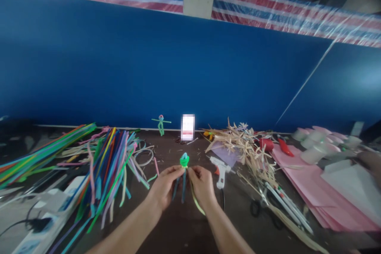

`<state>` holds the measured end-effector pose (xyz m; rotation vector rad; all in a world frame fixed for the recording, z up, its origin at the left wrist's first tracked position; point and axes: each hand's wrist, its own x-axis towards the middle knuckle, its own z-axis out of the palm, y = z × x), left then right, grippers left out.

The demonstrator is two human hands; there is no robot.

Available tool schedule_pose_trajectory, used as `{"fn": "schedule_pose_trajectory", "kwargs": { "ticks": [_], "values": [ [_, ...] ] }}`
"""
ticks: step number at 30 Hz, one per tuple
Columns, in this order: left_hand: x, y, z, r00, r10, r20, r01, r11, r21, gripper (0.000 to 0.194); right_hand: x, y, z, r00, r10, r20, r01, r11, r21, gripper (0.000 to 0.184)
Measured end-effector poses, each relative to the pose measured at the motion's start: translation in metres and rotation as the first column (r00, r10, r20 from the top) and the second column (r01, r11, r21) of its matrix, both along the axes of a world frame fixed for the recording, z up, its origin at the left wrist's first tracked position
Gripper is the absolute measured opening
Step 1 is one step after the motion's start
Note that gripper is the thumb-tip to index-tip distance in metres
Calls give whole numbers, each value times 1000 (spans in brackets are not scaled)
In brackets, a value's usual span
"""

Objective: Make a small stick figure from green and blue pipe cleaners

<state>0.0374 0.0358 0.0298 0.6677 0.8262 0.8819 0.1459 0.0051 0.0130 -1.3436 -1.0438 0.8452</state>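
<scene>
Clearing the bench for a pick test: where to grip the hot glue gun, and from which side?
Grip the white handle of the hot glue gun, from above on the near side. It appears to lie flat, handle pointing toward the person, away from the dried straw. The right hand is closest. Avoid the black cord at the handle's end.

fuzzy pipe cleaners [113,166], glossy plastic glue gun [219,169], matt pink paper [297,182]
</scene>
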Motion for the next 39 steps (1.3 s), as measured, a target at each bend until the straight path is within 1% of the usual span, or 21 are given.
{"fn": "schedule_pose_trajectory", "kwargs": {
  "ticks": [2, 4, 9, 12, 17, 21, 23, 25, 27, 29, 31, 33, 35, 39],
  "values": [
    [1, -1, 0, 1000, 1, 3, -1, 1000, 11, 18, -2, 3, -3, 972, 35, -232, -55, 995, -80, 25],
    [1, -1, 0, 1000, -19, 10, 19, 1000, 19, 19, -3, 5, -6, 928, 42, -370, -91, 989, -117, 27],
    [1, -2, 0, 994, -96, 51, 96, 995, 2, 17, -2, 6, -7, 881, 48, -471, -117, 986, -119, 26],
    [0, -1, -1, 991, -119, 55, 119, 993, -9, 16, -2, 4, -7, 865, 59, -498, -135, 984, -119, 26],
    [0, 0, -2, 992, -123, 23, 122, 992, 23, 17, -3, 6, -11, 860, 38, -508, -123, 983, -134, 30],
    [1, 0, -8, 995, -100, 30, 99, 994, 44, 16, -6, 7, -18, 860, -11, -510, -77, 985, -152, 31],
    [1, 2, -13, 997, -75, 26, 73, 996, 55, 16, -7, 7, -22, 865, -12, -501, -72, 986, -148, 30],
    [0, 3, -18, 1000, -27, 0, 27, 996, 88, 16, -8, 5, -24, 881, 0, -474, -73, 988, -136, 26],
    [0, 6, -21, 999, -4, -50, 11, 991, 130, 17, -10, 2, -24, 902, 1, -431, -57, 991, -118, 24],
    [-1, 8, -24, 991, 26, -128, 0, 980, 201, 19, -12, -1, -23, 917, -14, -399, -34, 993, -113, 24],
    [-1, 10, -27, 976, 69, -208, -6, 957, 289, 22, -13, -2, -22, 913, -31, -406, -25, 991, -133, 23],
    [-2, 13, -31, 956, 113, -271, -7, 931, 365, 24, -14, -3, -20, 889, -40, -455, -37, 986, -160, 23],
    [-2, 14, -34, 936, 145, -321, 2, 908, 418, 25, -13, -2, -19, 835, -48, -548, -65, 980, -186, 23],
    [-2, 16, -36, 908, 181, -378, 14, 889, 458, 26, -10, -1, -20, 648, -82, -758, -185, 948, -260, 24]
  ]
}}
